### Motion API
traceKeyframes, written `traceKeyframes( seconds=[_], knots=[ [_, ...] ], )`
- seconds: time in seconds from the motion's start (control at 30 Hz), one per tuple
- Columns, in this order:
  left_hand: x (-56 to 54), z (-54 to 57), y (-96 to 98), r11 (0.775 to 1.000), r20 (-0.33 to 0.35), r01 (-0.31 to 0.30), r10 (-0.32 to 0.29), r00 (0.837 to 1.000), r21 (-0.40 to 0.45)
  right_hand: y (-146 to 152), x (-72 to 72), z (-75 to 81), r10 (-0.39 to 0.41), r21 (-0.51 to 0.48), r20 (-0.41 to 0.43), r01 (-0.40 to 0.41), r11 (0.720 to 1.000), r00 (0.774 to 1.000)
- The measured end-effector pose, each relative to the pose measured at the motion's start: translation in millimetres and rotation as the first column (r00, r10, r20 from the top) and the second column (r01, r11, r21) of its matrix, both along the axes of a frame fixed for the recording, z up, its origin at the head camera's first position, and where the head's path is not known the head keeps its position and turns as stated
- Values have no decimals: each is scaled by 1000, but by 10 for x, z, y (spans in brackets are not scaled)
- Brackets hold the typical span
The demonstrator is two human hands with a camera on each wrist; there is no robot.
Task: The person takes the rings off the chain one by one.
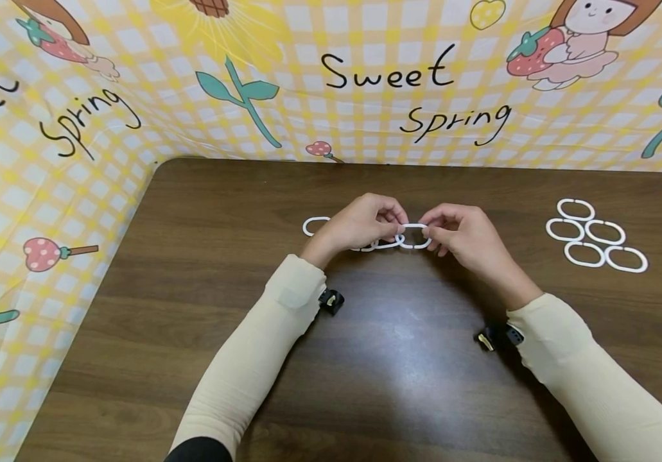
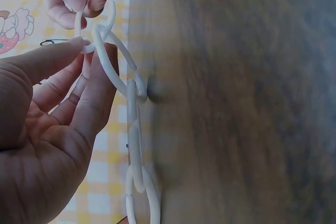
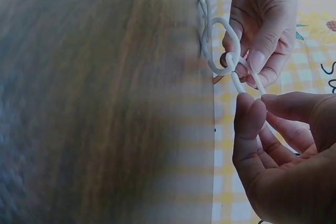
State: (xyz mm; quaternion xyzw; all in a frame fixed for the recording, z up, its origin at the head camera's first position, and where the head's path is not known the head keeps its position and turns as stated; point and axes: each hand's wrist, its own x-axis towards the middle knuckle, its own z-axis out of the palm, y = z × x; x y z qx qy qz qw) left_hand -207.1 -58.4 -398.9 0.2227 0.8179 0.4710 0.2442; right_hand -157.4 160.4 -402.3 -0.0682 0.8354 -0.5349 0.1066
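Both hands hold a white oval plastic link, the right-hand end of a short chain of such links. My left hand pinches its left side between thumb and fingers. At its opposite end my right hand has it pinched between thumb and fingertips. The left wrist view shows the neighbouring link hooked through this end link. From there the chain runs back past the left hand, low by the tabletop. In the head view the left hand hides part of the chain, whose far-left link shows beyond the wrist.
Several loose white links lie grouped on the brown wooden table at the right. Behind the table and along its left side hangs a yellow checked cloth with printed drawings. A small black camera sits at the left wrist.
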Motion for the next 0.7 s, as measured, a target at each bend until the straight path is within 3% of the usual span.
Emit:
traceKeyframes(
  seconds=[0.2, 0.7],
  knots=[
    [-4, 4, -61, 1000, -30, -9, 9, 1000, 0, 10, 12, 7, -10, 0, -7, 10, 1000, 1000],
    [-7, 17, -104, 976, -176, -43, 5, 984, -212, 9, 29, 28, -17, -12, -9, 16, 1000, 1000]
  ],
)
